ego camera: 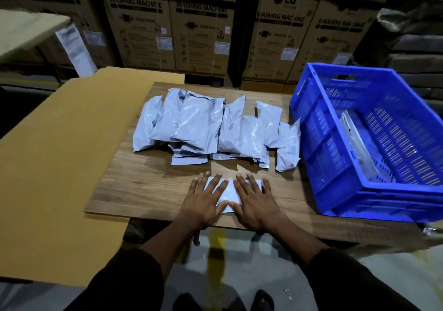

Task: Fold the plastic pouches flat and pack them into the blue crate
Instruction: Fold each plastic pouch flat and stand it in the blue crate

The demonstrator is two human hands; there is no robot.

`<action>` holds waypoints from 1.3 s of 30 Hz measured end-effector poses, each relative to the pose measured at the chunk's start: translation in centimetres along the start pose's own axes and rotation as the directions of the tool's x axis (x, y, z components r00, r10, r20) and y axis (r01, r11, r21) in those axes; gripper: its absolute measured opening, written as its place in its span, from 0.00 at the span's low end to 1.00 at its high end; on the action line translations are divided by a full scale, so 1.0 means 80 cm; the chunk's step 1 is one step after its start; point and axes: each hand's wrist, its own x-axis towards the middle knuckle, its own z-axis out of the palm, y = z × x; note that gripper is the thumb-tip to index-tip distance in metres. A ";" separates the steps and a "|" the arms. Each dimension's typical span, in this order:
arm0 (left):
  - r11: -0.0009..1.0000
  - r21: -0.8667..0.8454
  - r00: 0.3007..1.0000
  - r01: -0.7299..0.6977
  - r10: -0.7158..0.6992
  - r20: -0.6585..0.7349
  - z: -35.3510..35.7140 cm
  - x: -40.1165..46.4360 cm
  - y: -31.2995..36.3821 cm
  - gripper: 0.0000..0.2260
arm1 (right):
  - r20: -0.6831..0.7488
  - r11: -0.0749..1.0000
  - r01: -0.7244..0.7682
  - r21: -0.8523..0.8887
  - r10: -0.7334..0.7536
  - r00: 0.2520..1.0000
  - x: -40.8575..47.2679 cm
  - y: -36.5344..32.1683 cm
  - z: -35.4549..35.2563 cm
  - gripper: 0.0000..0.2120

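I find both hands laid flat on one folded pouch (229, 192) at the near edge of the tabletop (143, 186). The left hand (203, 198) covers its left half and the right hand (255, 200) its right half, fingers straight and spread, palms down, gripping nothing; I judge this a pressing of the fold, not a hold. The pouch's long axis runs side to side beneath the two palms, and only its middle strip and far corners show between and beyond the fingers. The relation that governs the coming move is this: the blue crate (335, 167) stands to the right of the right hand, its near left wall close beside that hand and well apart from the left hand. The right hand is therefore the nearer one for carrying the pouch across, and the travel would be sideways to the right and up over the crate's wall. Inside the crate I see at least one pale pouch (357, 143) leaning against the left wall; how many lie there I cannot tell. Beyond the fingertips of both hands, farther from me, lies the heap of unfolded pouches (211, 128), overlapping one another, with its right end just beside the crate. By my judgement the task is at an early stage, most pouches not yet folded.
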 end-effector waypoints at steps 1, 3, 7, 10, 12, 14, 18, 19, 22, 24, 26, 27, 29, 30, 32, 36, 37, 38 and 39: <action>1.000 0.006 1.000 0.006 -0.006 0.006 0.000 0.000 0.000 0.29 | -0.044 0.999 0.033 -0.031 -0.034 0.998 -0.001 -0.003 0.002 0.34; 1.000 0.012 1.000 0.007 -0.008 0.020 0.000 0.000 0.000 0.28 | -0.118 0.993 0.085 -0.085 -0.095 0.988 -0.005 -0.007 0.012 0.32; 0.999 0.029 0.999 -0.013 0.012 0.035 -0.001 -0.001 -0.001 0.28 | -0.152 0.994 0.086 -0.070 -0.096 0.984 -0.012 -0.010 0.023 0.30; 0.999 0.028 1.000 -0.017 0.016 0.026 -0.001 -0.003 -0.003 0.28 | -0.162 0.996 0.068 -0.056 -0.076 0.984 -0.013 -0.014 0.023 0.29; 0.999 0.031 0.999 -0.023 0.023 0.025 -0.003 -0.004 -0.003 0.29 | -0.151 0.997 0.070 -0.031 -0.074 0.986 -0.014 -0.015 0.024 0.29; 0.999 0.023 0.999 -0.030 0.029 0.041 -0.003 -0.005 -0.004 0.29 | -0.142 0.996 0.085 -0.003 -0.084 0.986 -0.014 -0.014 0.026 0.30; 0.999 0.026 0.997 -0.028 0.026 0.067 -0.003 -0.002 -0.005 0.30 | -0.123 0.994 0.066 0.090 -0.055 0.991 -0.016 0.005 0.026 0.32; 0.999 0.024 0.998 -0.033 0.031 0.059 -0.002 -0.002 -0.005 0.31 | -0.112 0.994 0.054 0.094 -0.043 0.993 -0.019 0.010 0.023 0.32; 1.000 0.004 0.999 -0.030 0.030 0.045 -0.002 -0.007 -0.012 0.33 | -0.061 0.996 0.022 0.085 -0.017 0.998 -0.028 0.024 0.021 0.32; 1.000 0.001 0.999 -0.015 0.015 0.051 -0.002 -0.010 -0.017 0.34 | -0.042 0.995 -0.012 0.099 0.016 0.999 -0.036 0.031 0.023 0.33; 1.000 -0.013 0.998 -0.001 0.002 0.067 -0.002 -0.013 -0.021 0.36 | -0.004 0.993 -0.036 0.115 0.037 0.999 -0.042 0.033 0.022 0.35; 1.000 -0.018 0.997 -0.002 0.004 0.075 -0.001 -0.014 -0.023 0.38 | 0.023 0.992 -0.049 0.116 0.047 0.999 -0.043 0.032 0.020 0.36; 0.999 -0.034 0.996 0.005 -0.002 0.084 -0.005 -0.016 -0.024 0.40 | 0.074 0.989 -0.078 0.130 0.068 0.995 -0.043 0.029 0.012 0.39; 0.999 -0.039 0.996 0.010 -0.006 0.083 -0.009 -0.016 -0.021 0.41 | 0.075 0.987 -0.087 0.137 0.077 0.994 -0.042 0.027 0.009 0.40; 0.998 -0.049 0.997 0.034 -0.030 0.064 -0.016 -0.017 -0.012 0.40 | -0.015 0.992 -0.067 0.106 0.069 0.997 -0.035 0.022 0.006 0.38; 0.968 -0.247 0.999 0.048 -0.044 0.019 -0.017 -0.004 0.027 0.35 | -0.212 0.998 0.063 0.009 -0.059 0.975 -0.014 0.005 0.007 0.29; 0.961 -0.272 0.999 0.050 -0.051 0.003 -0.017 -0.003 0.036 0.34 | -0.203 0.996 0.093 0.010 -0.089 0.975 -0.009 0.002 0.010 0.28; 0.957 -0.285 0.998 0.053 -0.063 -0.025 -0.016 -0.004 0.044 0.33 | -0.192 0.993 0.114 0.017 -0.108 0.975 -0.006 -0.001 0.014 0.28; 0.959 -0.280 0.997 0.051 -0.066 -0.045 -0.014 -0.008 0.048 0.32 | -0.180 0.992 0.126 0.024 -0.119 0.976 -0.005 -0.001 0.018 0.28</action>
